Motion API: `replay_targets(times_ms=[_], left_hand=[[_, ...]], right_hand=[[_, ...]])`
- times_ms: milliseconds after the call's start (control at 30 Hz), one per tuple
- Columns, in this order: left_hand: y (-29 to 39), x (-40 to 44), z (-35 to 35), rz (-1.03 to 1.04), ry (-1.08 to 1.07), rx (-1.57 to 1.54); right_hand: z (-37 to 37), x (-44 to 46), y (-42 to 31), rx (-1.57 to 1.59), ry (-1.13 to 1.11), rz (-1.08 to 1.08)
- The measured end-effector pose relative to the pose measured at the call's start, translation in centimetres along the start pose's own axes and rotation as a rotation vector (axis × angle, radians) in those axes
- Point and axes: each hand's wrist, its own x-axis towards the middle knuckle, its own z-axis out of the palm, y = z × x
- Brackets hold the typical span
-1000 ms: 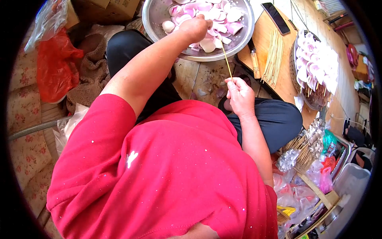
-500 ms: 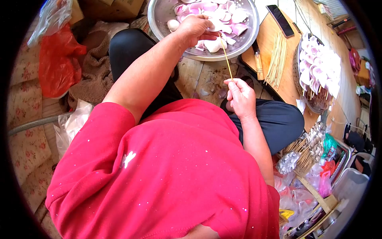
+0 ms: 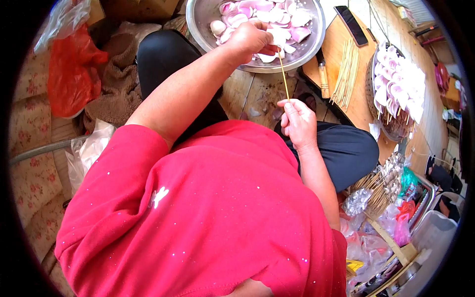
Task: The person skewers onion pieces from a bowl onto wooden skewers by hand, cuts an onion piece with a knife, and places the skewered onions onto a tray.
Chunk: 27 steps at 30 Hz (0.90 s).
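My right hand (image 3: 301,121) pinches the lower end of a thin bamboo skewer (image 3: 285,79), which points up and slightly left. At its upper tip, the fingers of my left hand (image 3: 253,38) are closed on a pale onion piece (image 3: 281,53), mostly hidden by them. Just beyond that hand sits a perforated metal basin (image 3: 198,29) holding many pink and white onion pieces (image 3: 242,19). To the right, several bare skewers (image 3: 345,74) lie on a wooden board (image 3: 330,42), beside a wooden-handled knife (image 3: 323,79).
A phone (image 3: 351,24) lies on the board. Right of it, a dark basket (image 3: 371,94) holds skewered onion pieces (image 3: 393,81). Bundled skewers (image 3: 378,190) and plastic bags (image 3: 373,247) lie lower right. A red bag (image 3: 76,74) and brown cloth (image 3: 118,94) are at left.
My left hand has drawn back slightly from the onion pile, down and right, to the skewer's tip. My right hand keeps its pinch on the skewer, nearly unmoved.
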Motion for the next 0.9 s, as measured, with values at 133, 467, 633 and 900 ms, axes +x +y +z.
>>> replay_targets(times_ms=[133,467,633,900], left_hand=[[-0.3,-0.7,0.5,-0.002,-0.024,0.072],[-2.1,-1.0,1.3,0.082,0.008,0.143],[-2.6,-1.4,1.5,0.025,-0.018,0.149],[-3.4,-5.2,3.0,-0.17,-0.224,0.181]], right_hand=[[0.6,-0.1,0.1,0.063,-0.016,0.012],[0.8,-0.2,-0.2,0.208,-0.042,0.069],[1.0,-0.5,-0.1,0.311,-0.06,0.097],[0.8,0.4,-0.3,0.346,0.012,0.084]])
